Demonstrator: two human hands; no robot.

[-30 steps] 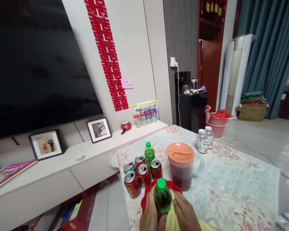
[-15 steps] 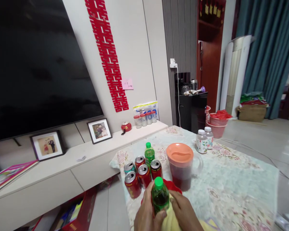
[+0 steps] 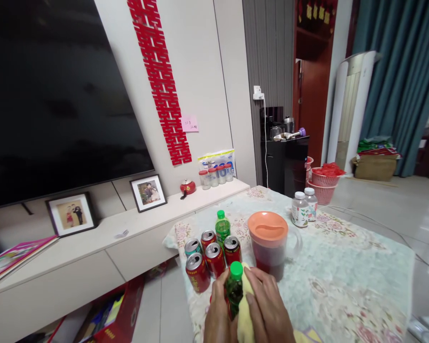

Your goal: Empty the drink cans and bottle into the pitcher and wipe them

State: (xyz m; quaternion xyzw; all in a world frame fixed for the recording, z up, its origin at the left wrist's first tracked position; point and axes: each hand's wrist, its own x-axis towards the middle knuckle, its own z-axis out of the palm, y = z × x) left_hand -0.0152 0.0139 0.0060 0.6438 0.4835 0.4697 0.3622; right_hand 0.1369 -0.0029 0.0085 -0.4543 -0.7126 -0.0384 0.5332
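Observation:
A green plastic bottle (image 3: pixel 233 291) with a bright green cap stands upright between my hands, dark liquid inside. My left hand (image 3: pixel 218 312) is wrapped round its left side. Against the bottle's right side, my right hand (image 3: pixel 270 305) presses a pale yellow cloth (image 3: pixel 247 319), fingers bent over it. Just beyond lie several opened drink cans, among them a red can (image 3: pixel 198 272) and a teal can (image 3: pixel 193 247). A second green bottle (image 3: pixel 222 227) stands behind them. Right of the cans is a clear pitcher (image 3: pixel 270 255) with an orange lid. A red item behind my hands is mostly hidden.
A floral cloth (image 3: pixel 346 267) covers the table. Two white-capped jars (image 3: pixel 300 209) stand at its far right part. Along the left runs a low white cabinet (image 3: pixel 139 238) with picture frames, a red pot (image 3: pixel 188 186) and red-lidded jars. An open red box (image 3: pixel 109 314) sits below.
My right hand has moved up along the bottle's side, bringing the yellow cloth up beside the cap. My left hand keeps its hold on the bottle.

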